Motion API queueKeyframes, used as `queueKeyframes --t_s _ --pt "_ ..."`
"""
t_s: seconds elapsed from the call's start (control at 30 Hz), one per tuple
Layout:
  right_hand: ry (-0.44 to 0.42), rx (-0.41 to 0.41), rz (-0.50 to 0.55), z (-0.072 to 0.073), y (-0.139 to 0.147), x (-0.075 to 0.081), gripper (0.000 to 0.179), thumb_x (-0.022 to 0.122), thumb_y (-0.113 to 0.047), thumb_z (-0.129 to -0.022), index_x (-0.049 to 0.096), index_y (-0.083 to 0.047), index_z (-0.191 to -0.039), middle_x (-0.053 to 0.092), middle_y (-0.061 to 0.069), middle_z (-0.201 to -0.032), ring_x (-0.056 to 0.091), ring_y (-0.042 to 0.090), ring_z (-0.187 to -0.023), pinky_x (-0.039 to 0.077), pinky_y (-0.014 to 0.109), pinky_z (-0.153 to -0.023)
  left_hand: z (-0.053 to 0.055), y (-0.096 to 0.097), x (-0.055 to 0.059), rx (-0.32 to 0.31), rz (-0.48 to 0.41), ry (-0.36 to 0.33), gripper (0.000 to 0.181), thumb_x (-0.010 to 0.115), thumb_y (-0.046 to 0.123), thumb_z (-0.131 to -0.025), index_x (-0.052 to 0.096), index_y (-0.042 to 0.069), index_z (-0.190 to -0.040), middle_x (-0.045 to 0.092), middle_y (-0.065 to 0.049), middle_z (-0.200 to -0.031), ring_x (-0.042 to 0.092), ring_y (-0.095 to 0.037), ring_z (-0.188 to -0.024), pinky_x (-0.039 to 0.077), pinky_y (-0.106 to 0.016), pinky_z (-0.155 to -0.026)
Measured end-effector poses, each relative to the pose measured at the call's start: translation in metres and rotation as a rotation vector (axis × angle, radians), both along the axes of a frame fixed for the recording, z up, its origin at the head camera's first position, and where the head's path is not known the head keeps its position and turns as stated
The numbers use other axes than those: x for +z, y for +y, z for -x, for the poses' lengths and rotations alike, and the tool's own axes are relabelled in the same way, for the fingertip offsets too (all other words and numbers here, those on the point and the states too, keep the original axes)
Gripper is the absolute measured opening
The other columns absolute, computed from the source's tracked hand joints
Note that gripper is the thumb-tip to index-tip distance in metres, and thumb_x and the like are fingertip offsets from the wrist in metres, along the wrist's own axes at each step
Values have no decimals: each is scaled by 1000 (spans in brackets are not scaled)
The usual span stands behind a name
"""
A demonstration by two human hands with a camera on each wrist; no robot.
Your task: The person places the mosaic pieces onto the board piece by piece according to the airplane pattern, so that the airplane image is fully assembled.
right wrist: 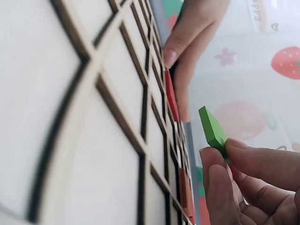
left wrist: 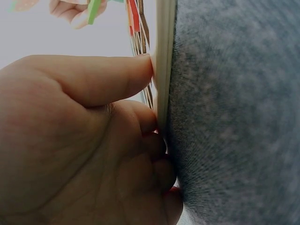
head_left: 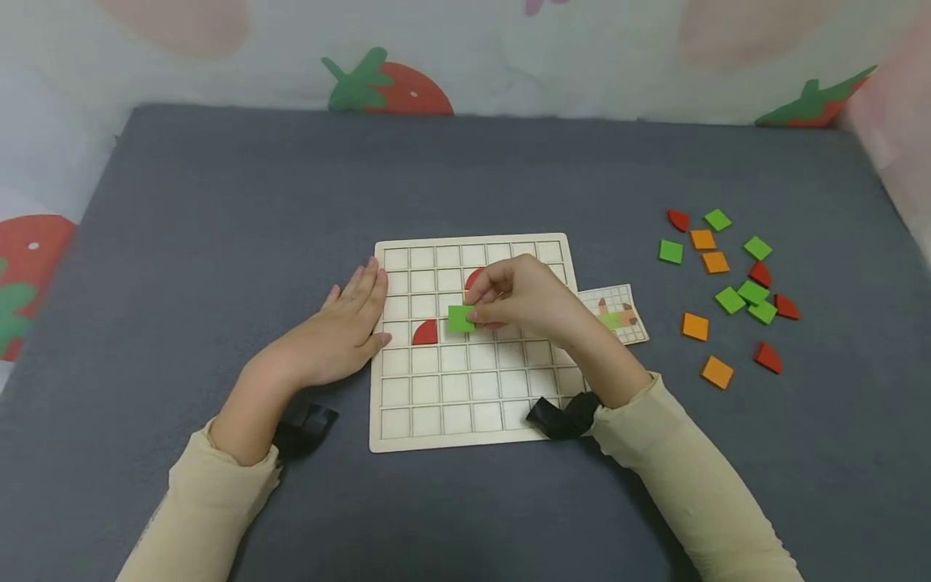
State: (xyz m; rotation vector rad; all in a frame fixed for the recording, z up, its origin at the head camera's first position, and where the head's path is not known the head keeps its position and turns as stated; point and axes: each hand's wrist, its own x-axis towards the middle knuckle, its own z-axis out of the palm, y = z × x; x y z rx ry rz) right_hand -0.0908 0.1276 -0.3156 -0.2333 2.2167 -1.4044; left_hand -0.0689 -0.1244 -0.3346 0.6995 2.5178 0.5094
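A pale wooden grid board [head_left: 425, 444] lies on the grey cloth. My left hand [head_left: 330, 335] rests at its left edge with straight fingers, the thumb touching the rim in the left wrist view. Between thumb and fingers, my right hand [head_left: 520, 299] pinches a green square tile [head_left: 459, 318]. In the right wrist view that green tile [right wrist: 213, 127] is held tilted, off the grid. One red quarter-round tile [head_left: 425, 332] sits in a cell left of the green tile. Another red tile [head_left: 474, 276] is partly hidden behind my right hand.
A small pattern card [head_left: 618, 314] lies at the board's right side, partly under my right forearm. Farther right are loose green tiles [head_left: 671, 251], orange square tiles [head_left: 695, 326] and red quarter-round tiles [head_left: 768, 357]. Strawberry-printed fabric [head_left: 582, 65] hangs behind the table.
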Motion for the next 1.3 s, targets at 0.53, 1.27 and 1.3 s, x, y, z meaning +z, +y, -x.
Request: queueKeyframes --t_s 0.53,1.27,1.3 --pt "-16 6 -43 0 -2 -8 8 73 0 -80 67 3 -85 67 9 -71 64 19 -62 55 29 -63 2 5 1 -3 2 -2 71 41 22 -101 -4 -8 -147 -16 -22 -153 -12 -35 -141 1 -55 -111" --pt "5 28 -142 3 -13 -11 6 75 -2 -78 70 -1 -80 67 6 -66 63 15 -59 53 27 -59 0 4 3 2 -6 2 70 41 21 -101 -3 -10 -146 -14 -24 -153 -9 -37 -141 2 -56 -110" --pt "4 26 -141 3 -13 -11 6 75 -2 -78 70 -1 -79 66 6 -66 63 15 -59 53 27 -59 0 4 3 1 -6 3 70 41 21 -101 -3 -10 -146 -14 -24 -153 -9 -37 -141 2 -56 -110"
